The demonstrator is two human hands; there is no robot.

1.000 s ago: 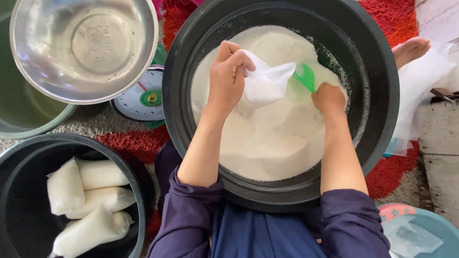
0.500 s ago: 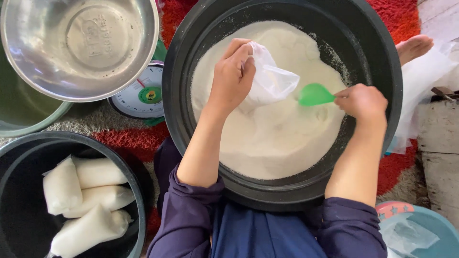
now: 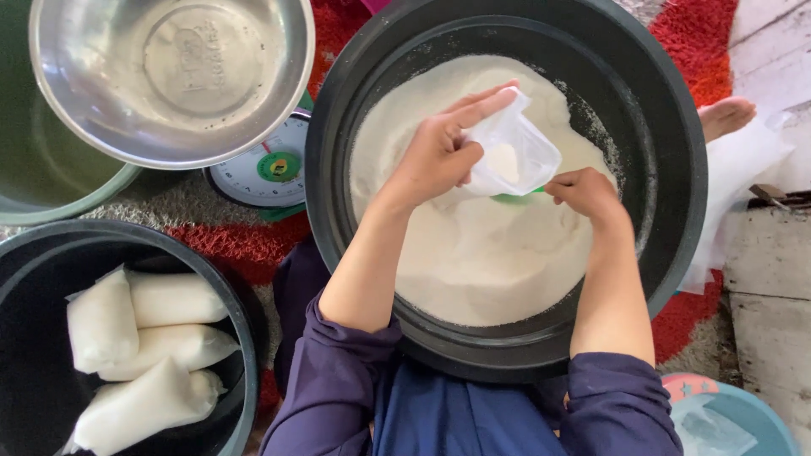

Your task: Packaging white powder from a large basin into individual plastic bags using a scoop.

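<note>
A large black tub (image 3: 667, 152) in front of me holds a mound of white powder (image 3: 490, 253). My left hand (image 3: 439, 152) holds a small clear plastic bag (image 3: 515, 152) open over the powder, with a little powder inside it. My right hand (image 3: 587, 192) grips a green scoop (image 3: 514, 198) that is mostly hidden under the bag, just at the bag's lower edge.
A second black tub (image 3: 34, 253) at lower left holds several filled white bags (image 3: 135, 338). A steel bowl (image 3: 169, 76) sits on a dial kitchen scale (image 3: 270, 165) at upper left, over a green basin. A bare foot (image 3: 726, 114) and stacked plastic bags lie right, on a red rug.
My right hand brought the green scoop from the right side of the tub in under the bag. My left hand tilted the bag's mouth toward it.
</note>
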